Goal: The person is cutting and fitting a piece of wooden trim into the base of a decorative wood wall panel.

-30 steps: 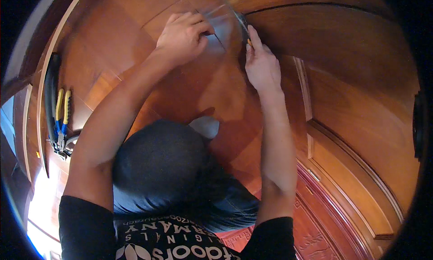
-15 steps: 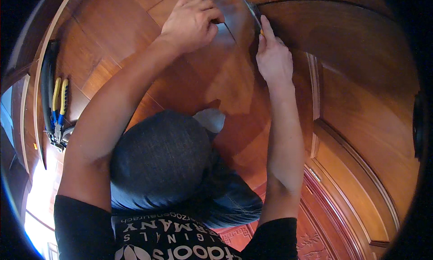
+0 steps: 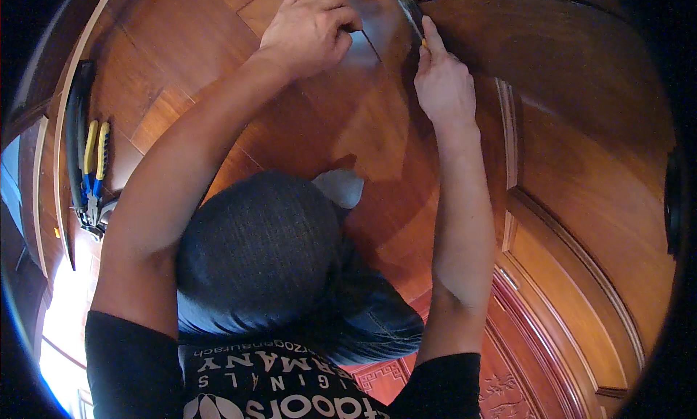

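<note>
My right hand [image 3: 444, 85] is closed round a slim tool [image 3: 411, 21] with a long, thin metal blade and a bit of yellow handle, its index finger stretched along it. The tool points away from me, along the foot of the dark wooden panel [image 3: 523, 41]; its far tip is at the picture's upper edge. To its left, my left hand [image 3: 312, 30] is low over the wooden floor [image 3: 305, 121], fingers curled in and pressed together. Whatever they may pinch is hidden. A dark seam in the floor runs out beside those fingers.
Pliers [image 3: 94, 165] with yellow and blue handles lie at the left, beside a long black tool [image 3: 78, 128] and a thin wooden edge strip [image 3: 61, 172]. My bent knee [image 3: 258, 245] is between my arms. A panelled wooden door [image 3: 581, 201] stands along the right.
My right hand with the slim tool has shifted slightly away from me and to the right. The left hand has moved a little farther away, its fingers still curled.
</note>
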`<state>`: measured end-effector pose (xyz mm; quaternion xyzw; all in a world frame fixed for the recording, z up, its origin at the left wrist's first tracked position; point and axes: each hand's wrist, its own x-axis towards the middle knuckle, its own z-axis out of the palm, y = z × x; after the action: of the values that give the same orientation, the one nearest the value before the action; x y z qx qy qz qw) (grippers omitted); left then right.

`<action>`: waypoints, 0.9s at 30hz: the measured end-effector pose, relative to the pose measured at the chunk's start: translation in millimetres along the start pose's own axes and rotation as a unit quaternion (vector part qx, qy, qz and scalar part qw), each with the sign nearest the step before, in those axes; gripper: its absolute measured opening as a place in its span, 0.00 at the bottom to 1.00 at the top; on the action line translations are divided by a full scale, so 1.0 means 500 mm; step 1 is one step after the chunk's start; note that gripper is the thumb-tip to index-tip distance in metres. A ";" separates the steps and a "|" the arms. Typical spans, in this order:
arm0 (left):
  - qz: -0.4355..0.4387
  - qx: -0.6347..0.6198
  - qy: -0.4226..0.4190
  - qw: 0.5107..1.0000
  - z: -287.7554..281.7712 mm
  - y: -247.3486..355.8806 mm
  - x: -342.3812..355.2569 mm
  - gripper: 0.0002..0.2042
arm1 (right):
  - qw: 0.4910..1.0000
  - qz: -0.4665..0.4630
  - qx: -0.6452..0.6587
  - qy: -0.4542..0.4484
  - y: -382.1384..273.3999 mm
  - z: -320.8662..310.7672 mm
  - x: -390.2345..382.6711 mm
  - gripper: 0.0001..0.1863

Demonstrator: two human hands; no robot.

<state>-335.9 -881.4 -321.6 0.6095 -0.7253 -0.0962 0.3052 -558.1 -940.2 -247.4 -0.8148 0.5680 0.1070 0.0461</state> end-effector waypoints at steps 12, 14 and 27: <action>-0.043 0.001 -0.084 0.996 -0.015 0.008 0.010 0.13 | 0.999 0.022 -0.025 -0.015 -0.007 0.008 0.003 0.29; -0.042 -0.012 -0.087 0.995 -0.018 0.011 0.010 0.13 | 0.998 0.023 -0.026 -0.043 -0.008 -0.001 0.006 0.29; -0.039 0.012 -0.064 0.997 -0.022 0.022 0.007 0.12 | 0.989 0.059 -0.043 -0.128 -0.054 -0.068 0.026 0.33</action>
<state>-339.1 -879.7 -305.8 0.6334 -0.7204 -0.1378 0.2468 -524.5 -949.1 -218.6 -0.7606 0.5995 0.2369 0.0773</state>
